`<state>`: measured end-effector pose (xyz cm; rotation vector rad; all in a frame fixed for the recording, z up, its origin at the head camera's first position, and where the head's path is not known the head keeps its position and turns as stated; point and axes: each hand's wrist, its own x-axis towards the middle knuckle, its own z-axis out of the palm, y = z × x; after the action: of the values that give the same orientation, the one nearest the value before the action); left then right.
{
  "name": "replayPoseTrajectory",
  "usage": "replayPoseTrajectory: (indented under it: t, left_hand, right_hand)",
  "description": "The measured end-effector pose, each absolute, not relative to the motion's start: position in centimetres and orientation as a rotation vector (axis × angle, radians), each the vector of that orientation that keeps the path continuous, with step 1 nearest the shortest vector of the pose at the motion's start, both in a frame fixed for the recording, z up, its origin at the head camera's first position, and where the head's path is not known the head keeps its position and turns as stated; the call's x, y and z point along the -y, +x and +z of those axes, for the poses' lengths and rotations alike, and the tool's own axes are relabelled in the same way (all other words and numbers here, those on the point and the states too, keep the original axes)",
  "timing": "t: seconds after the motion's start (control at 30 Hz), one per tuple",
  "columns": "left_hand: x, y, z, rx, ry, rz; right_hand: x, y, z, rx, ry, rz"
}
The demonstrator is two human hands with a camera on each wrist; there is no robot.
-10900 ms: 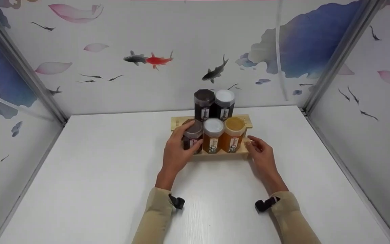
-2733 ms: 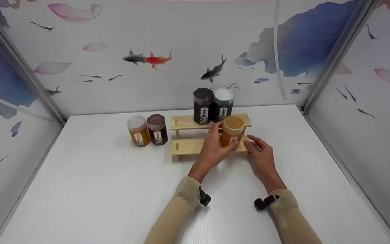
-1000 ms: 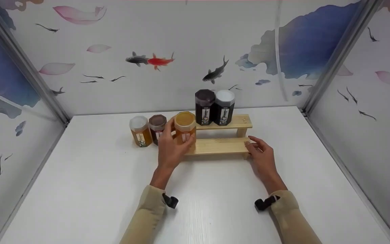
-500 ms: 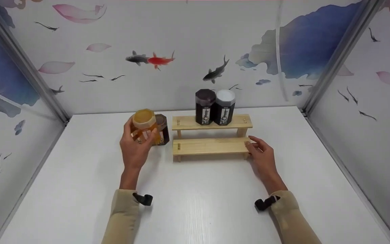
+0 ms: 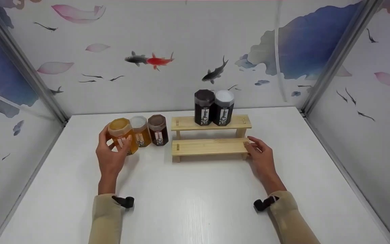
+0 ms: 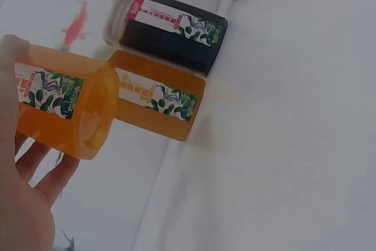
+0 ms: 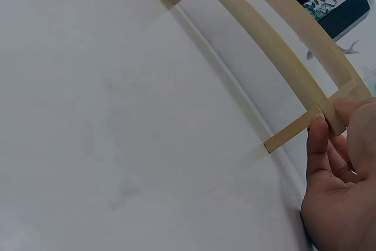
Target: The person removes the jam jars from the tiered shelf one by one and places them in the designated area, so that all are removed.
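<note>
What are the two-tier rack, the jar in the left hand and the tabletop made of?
Two-tier rack: looks like unpainted wood, pale with visible grain. Held jar: smooth, translucent amber body, plastic or glass, can't tell which. Tabletop: white, satin, perhaps laminate; it shows soft reflections.

1. White rect. tabletop [image 5: 195, 193], faint streaky grain nr the front; bears the foll. directly.
2. Amber octag. jar [image 5: 143, 137], whitish lid, labelled, upright; just beside it on R, dk red-brown octag. jar [image 5: 158, 133], brown lid, upright.
3. R of those: 2-tier pale-wood stand [image 5: 208, 146], short legs on tbl.
4. Stand's upper tier [image 5: 185, 125]: blackish octag. jar w/ dk lid [image 5: 203, 110] + blackish octag. jar w/ white lid [image 5: 224, 112], upright, side by side.
</note>
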<state>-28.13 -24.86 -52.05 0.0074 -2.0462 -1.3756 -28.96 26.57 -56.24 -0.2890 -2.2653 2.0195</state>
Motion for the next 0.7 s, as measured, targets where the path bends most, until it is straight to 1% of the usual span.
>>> replayPoseTrajectory:
  t: [0.2, 0.37, 0.53, 0.7]
  left_hand:
    - [25.9, -28.2, -53.2, 2.119, 0.136, -1.376]
    - [26.5, -28.3, -54.4, 2.184, 0.186, -1.43]
    - [27.0, -28.5, -55.0, 2.221, 0.155, -1.521]
    - [27.5, -29.5, -55.0, 2.253, 0.128, -1.532]
  right_hand:
    - [-26.5, -28.8, -56.4, 2.268, -0.284, 2.024]
    - [-26.6, -28.8, -56.3, 2.253, -0.287, 2.071]
    - [-26.7, -28.8, -56.4, 2.251, -0.288, 2.078]
    - [-26.8, -28.9, -56.5, 2.237, -0.286, 2.083]
